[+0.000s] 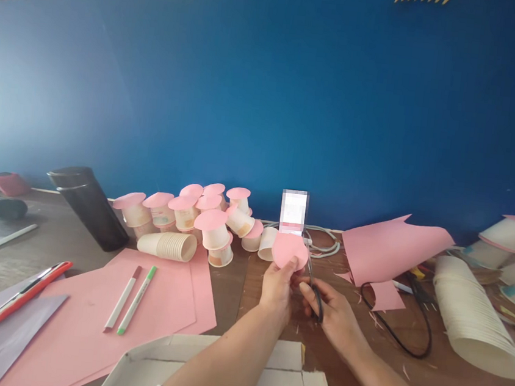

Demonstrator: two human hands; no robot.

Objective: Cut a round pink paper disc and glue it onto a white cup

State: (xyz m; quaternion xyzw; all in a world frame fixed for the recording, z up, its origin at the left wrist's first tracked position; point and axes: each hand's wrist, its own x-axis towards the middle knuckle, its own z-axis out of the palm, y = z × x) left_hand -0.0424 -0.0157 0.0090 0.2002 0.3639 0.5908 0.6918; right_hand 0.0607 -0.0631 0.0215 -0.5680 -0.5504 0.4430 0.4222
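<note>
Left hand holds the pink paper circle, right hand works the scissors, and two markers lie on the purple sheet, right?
Not quite. In the head view the markers lie on the pink sheet. The left hand holds the pink paper circle; the right hand works the scissors.

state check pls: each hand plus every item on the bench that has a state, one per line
left hand: pinching pink paper disc, held up
right hand: gripping scissors, blades at the disc's edge
capped cups: pink discs on top, piled, some tipped
bare cup stack: nested, lying on its side
two markers: capped, lying on pink sheets
black tumbler: upright, lid on
white box: open
</note>
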